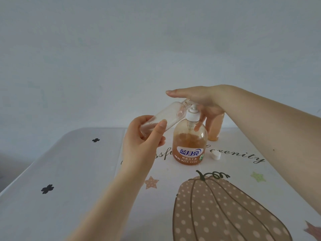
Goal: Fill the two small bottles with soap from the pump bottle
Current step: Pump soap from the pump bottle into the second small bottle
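Pump bottle (190,141) upright mid-table, roughly half full of orange soap. Right hand (196,98) flat on pump head, fingers straight and together, pressing. Left hand (144,138) grips clear small bottle (161,119), tilted, mouth up at spout; looks empty yet. Second small bottle (215,129) behind pump, upright, full of orange soap, uncapped. White cap (215,155) lies just right of pump. Judgement: one bottle done, one barely started, capping left.

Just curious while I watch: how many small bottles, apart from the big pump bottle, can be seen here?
2. One clear, empty-looking small plastic bottle is tilted in the left hand; one small bottle full of orange soap stands on the table behind the right hand, partly hidden.
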